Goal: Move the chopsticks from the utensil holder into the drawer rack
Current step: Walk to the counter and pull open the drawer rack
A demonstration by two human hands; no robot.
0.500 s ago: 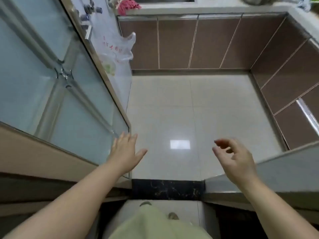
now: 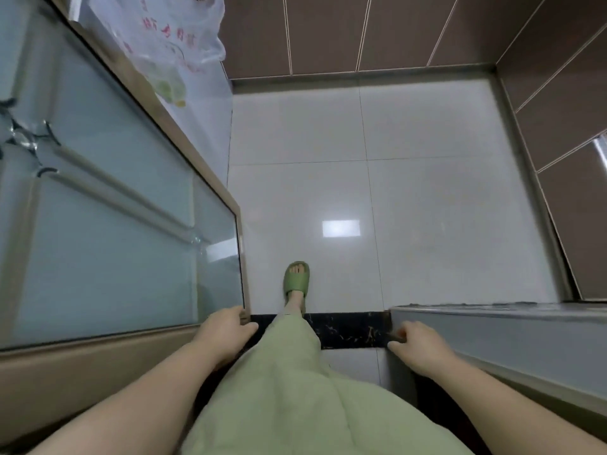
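I count two bare hands, one green slipper (image 2: 296, 280) and one thin plastic bag (image 2: 177, 44). No chopsticks, utensil holder or drawer rack show anywhere in my view, so I cannot say where they are or how they look. My left hand (image 2: 226, 334) grips the lower corner of the frosted glass sliding door (image 2: 108, 244), fingers curled round its tan frame. My right hand (image 2: 415, 343) presses its curled fingers against the end of the grey door panel (image 2: 512, 336), holding nothing. The translucent bag, printed in red, holds something pale green.
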